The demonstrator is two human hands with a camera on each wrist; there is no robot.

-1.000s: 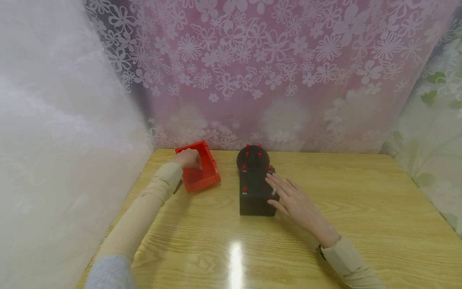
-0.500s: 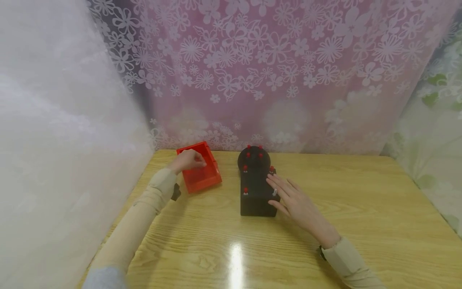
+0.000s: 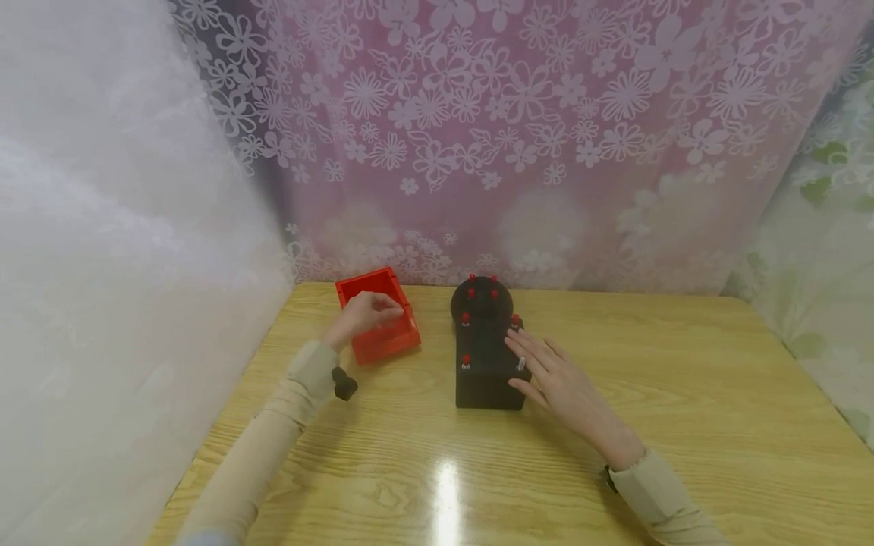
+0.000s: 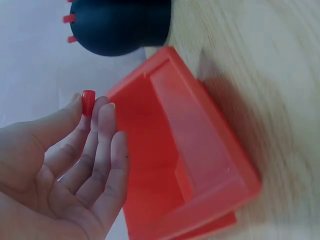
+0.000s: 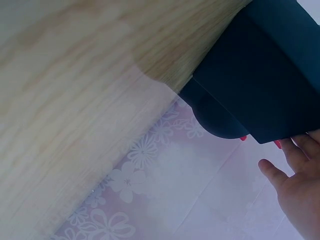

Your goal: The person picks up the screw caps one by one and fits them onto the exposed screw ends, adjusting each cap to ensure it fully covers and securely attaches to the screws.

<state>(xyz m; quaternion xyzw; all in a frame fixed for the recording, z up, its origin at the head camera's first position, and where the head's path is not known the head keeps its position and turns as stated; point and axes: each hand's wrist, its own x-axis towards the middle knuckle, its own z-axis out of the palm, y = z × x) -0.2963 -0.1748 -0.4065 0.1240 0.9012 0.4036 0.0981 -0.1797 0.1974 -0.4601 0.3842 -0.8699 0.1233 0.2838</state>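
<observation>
My left hand [image 3: 365,315] is over the open red plastic bin [image 3: 388,352]. In the left wrist view its thumb and index finger pinch a small red cylindrical cap [image 4: 88,102], the other fingers spread loosely. A black block [image 3: 488,390] stands to the right, with a round black part [image 3: 481,303] at its far end and several small red caps on pins. My right hand [image 3: 563,390] rests with straight fingers along the block's right edge, beside a bare silver pin [image 3: 522,364]. In the right wrist view, its fingertips touch the block's edge.
A light wooden table [image 3: 410,470] carries the bin and the block. A pink flowered curtain [image 3: 478,152] hangs behind the table, and a pale sheet [image 3: 136,227] covers the left side. A dark wrist mount [image 3: 344,385] sticks out below the left cuff.
My left hand has come up out of the bin and moved a little right, now with the red cap pinched in its fingertips. The right hand stays in place on the block.
</observation>
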